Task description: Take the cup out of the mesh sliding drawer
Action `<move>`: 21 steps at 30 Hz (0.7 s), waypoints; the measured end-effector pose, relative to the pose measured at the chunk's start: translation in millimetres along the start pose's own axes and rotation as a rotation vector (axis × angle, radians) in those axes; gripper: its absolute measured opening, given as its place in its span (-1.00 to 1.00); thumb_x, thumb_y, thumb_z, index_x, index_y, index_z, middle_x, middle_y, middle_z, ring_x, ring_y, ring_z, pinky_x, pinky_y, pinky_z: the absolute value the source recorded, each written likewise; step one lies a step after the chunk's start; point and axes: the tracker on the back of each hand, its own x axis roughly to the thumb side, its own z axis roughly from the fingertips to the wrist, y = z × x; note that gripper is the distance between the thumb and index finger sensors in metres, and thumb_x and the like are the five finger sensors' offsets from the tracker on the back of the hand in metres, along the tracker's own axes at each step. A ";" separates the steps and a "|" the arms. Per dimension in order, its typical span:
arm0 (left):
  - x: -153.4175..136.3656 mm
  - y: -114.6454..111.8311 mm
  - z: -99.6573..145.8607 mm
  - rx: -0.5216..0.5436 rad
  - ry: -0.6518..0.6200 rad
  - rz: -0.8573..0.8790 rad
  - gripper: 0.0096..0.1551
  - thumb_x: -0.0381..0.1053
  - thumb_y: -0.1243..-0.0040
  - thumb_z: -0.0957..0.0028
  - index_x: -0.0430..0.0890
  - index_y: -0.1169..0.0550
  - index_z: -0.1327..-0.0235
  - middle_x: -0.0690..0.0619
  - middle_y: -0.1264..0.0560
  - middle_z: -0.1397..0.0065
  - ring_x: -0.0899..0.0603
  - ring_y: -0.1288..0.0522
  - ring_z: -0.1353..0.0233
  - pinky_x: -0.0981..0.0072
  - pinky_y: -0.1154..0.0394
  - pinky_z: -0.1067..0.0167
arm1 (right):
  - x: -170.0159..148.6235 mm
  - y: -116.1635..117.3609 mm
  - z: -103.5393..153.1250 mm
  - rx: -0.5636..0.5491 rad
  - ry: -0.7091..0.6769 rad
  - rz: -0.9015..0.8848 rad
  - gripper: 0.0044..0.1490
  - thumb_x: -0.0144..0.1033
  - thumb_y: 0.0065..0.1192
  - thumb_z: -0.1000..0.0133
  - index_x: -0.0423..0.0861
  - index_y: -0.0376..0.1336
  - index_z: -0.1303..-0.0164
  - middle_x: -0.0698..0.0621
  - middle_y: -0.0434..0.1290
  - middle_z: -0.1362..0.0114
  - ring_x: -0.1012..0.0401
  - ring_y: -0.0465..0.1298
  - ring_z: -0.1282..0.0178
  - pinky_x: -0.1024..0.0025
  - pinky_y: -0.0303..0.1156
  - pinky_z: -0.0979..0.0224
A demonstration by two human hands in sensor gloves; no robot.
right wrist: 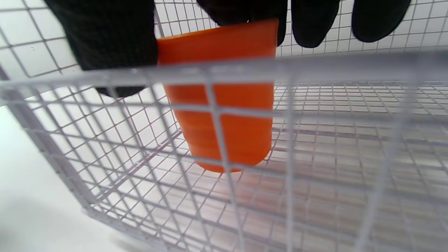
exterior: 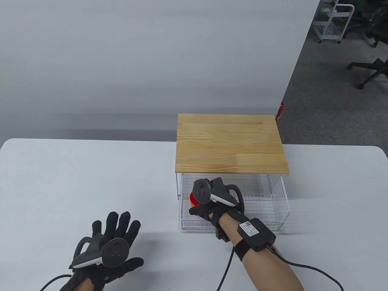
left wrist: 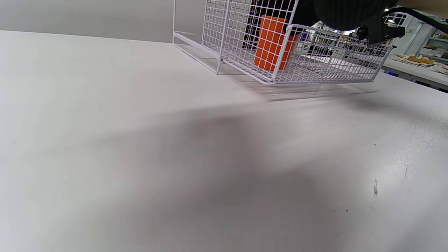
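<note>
The white mesh drawer is pulled out toward me from under a wooden-topped rack. An orange cup stands upright in the drawer's front left corner. My right hand reaches into the drawer and grips the cup near its rim; the right wrist view shows gloved fingers and thumb wrapped around the cup. The cup also shows through the mesh in the left wrist view. My left hand lies flat on the table, fingers spread, holding nothing, left of the drawer.
The white table stretches wide to the left of the rack. Cables run from both wrists off the bottom edge. A grey wall stands behind; office chairs are far off at the right.
</note>
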 end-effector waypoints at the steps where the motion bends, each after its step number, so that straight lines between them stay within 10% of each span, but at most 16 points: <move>1: 0.1 -0.2 0.0 -0.001 -0.001 0.000 0.24 0.49 0.15 -0.15 -0.18 0.40 -0.59 -0.40 0.54 -0.55 -0.65 0.56 -0.45 -0.75 0.49 -0.10 | 0.2 0.0 -0.2 -0.002 -0.004 0.000 0.13 0.38 0.30 -0.02 0.00 -0.04 -0.62 -0.19 0.18 -0.75 -0.29 0.28 -0.71 -0.51 0.24 -0.55; 21: 0.4 0.8 0.4 0.000 -0.005 0.005 0.25 0.49 0.15 -0.15 -0.18 0.41 -0.59 -0.40 0.54 -0.55 -0.65 0.56 -0.45 -0.75 0.49 -0.10 | -0.5 -33.1 55.8 -0.228 -0.113 -0.012 0.13 0.12 0.49 0.02 -0.19 0.04 -0.58 -0.35 0.23 -0.66 -0.26 0.51 -0.50 -0.40 0.48 -0.42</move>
